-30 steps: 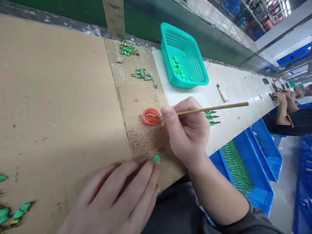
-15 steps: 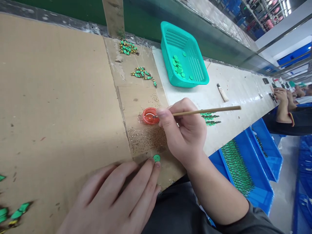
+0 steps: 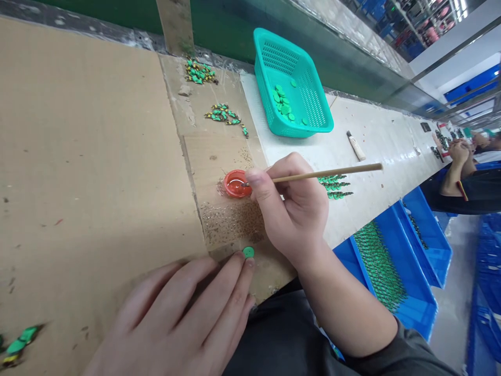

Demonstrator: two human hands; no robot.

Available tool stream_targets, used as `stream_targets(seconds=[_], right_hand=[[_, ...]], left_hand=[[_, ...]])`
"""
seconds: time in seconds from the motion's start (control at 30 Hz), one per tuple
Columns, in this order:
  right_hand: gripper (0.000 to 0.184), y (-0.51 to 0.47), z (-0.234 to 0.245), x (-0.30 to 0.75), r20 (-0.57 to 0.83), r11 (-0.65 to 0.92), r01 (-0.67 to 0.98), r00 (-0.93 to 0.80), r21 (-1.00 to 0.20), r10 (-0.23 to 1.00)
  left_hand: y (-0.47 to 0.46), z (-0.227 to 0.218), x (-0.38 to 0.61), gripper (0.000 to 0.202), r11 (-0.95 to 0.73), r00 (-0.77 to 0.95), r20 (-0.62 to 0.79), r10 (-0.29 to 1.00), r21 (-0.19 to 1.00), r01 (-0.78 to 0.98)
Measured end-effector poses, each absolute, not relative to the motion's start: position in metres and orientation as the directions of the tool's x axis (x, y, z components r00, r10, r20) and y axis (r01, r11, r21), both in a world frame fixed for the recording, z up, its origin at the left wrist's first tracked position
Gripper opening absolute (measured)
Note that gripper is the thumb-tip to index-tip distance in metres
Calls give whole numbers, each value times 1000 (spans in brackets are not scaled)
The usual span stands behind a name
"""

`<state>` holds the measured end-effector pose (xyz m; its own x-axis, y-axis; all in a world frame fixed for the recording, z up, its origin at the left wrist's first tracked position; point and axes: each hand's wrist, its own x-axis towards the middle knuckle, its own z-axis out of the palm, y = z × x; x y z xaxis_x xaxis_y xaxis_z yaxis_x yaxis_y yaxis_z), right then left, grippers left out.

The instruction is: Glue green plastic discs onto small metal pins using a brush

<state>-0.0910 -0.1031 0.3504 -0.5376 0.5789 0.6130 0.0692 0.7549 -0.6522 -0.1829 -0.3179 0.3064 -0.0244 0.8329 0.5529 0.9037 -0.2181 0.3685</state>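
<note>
My right hand [image 3: 291, 209] pinches a thin brush with a wooden handle [image 3: 332, 172]. The brush's dark tip dips into a small red cap [image 3: 236, 184] that holds clear, shiny liquid. Below the cap, the fingertips of my left hand [image 3: 191, 308] grip the edge of a round green disc [image 3: 248, 252] with small holes in it. That disc is low over the cardboard; whether it touches the board I cannot tell. Small dried specks [image 3: 230, 219] cover the cardboard between the cap and the disc.
A teal basket [image 3: 291, 128] holds several green discs. Small green, yellow and dark figures [image 3: 199, 71] lie in piles at the back; another figure [image 3: 23, 342] lies at lower left. A tube [image 3: 355, 146] lies rightward. Blue bins [image 3: 425, 310] stand below the table. A co-worker's hands [image 3: 460, 151] are far right.
The whole view has shifted slightly, so the things on the table appear a little further left and up. My hands keep their holds, and the brush tip stays in the cap.
</note>
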Motion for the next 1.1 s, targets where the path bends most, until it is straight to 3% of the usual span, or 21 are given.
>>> stream_targets(seconds=[0.3,0.53,0.73,1.1], right_hand=[[36,-102,351,-92,619,759,65,-537,-647,573],[26,-118,356,-73,693,765,-46,-462,-643,554],[11,-146,351,-28,638,746,-50,-558,-664,530],[16,-145,337,-29,594,720,14,-554,-694,584]], left_hand=[[-315,310,-184,24,-202,-36,547,836,367,908],[-320,314,-185,27,-190,-13,505,863,347,919],[-322,309,-186,36,-197,7,473,881,353,915],[-323,313,-187,33,-194,14,447,895,359,913]])
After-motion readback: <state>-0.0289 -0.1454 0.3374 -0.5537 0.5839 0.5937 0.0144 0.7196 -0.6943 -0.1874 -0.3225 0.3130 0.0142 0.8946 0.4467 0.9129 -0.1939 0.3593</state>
